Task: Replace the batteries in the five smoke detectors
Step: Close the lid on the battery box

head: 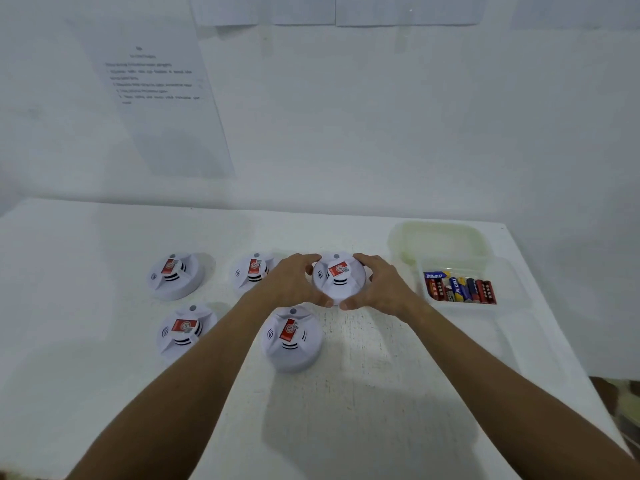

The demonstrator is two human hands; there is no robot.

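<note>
Several white round smoke detectors with red stickers lie on the white table [363,393]. The back right detector [338,278] sits between both my hands: my left hand [294,282] wraps its left side and my right hand [384,285] wraps its right side, thumbs near its front rim. Other detectors lie at back left [175,276], back middle [251,273] (partly hidden by my left hand), front left [185,332] and front middle [292,339]. Several red, blue and black batteries [460,289] lie in a clear tray [509,271] at the right.
A second clear, empty plastic container [438,239] stands behind the battery tray. A printed sheet [157,95] hangs on the white wall behind the table. The table's right edge runs close past the tray.
</note>
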